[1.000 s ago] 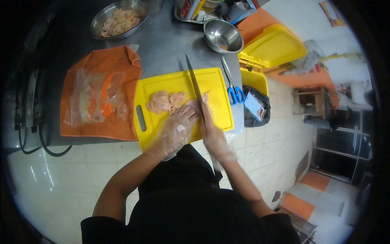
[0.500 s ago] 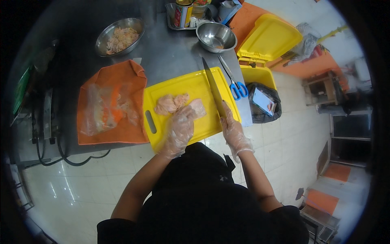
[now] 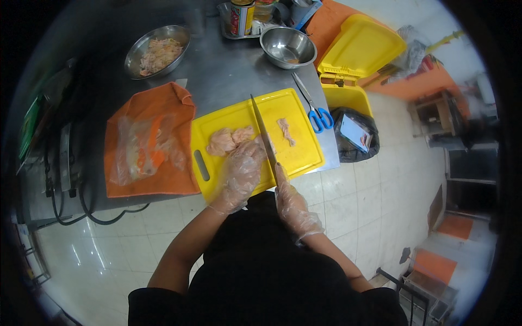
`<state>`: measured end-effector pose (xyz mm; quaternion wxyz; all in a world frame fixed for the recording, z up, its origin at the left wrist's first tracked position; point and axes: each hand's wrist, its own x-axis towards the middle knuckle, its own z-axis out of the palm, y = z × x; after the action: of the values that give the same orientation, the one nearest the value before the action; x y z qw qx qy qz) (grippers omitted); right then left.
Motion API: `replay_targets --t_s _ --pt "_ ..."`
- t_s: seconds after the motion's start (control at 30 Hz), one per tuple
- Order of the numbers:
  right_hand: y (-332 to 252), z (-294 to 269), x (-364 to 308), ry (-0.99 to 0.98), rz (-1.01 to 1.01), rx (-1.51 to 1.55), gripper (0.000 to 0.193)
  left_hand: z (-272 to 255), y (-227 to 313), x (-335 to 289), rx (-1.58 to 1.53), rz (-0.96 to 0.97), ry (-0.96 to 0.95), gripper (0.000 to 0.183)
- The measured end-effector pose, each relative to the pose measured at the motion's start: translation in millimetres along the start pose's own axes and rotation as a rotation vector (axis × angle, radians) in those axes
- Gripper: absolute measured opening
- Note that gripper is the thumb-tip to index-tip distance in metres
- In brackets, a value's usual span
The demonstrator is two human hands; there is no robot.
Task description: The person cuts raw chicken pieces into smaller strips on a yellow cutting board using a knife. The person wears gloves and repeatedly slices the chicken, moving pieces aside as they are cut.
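Fingers (image 3: 254, 154) over board (image 3: 302, 151) (tiled floor (image 3: 356, 198) below).

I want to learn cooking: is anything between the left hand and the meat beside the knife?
Yes, a clear plastic glove covers the left hand. Nothing else visible stands between it and the pale meat. The hand hides part of that meat, though.

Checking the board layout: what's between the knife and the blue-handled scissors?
The head view shows a pale meat strip there, on the yellow cutting board.
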<state>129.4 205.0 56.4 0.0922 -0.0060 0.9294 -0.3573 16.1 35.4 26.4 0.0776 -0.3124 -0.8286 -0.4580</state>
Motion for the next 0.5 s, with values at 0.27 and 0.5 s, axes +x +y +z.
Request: replay_targets --t_s 0.27,0.5 --pt "-16.4 11.4 26.6 0.006 0.116 0.045 0.067 10.2 -4.8 9.3 0.045 -0.152 -0.149 0.041" --pt "-45.3 2.0 17.7 -0.035 0.232 0.042 0.07 -3.7 -10.6 8.0 0.126 -0.071 -0.207 0.039"
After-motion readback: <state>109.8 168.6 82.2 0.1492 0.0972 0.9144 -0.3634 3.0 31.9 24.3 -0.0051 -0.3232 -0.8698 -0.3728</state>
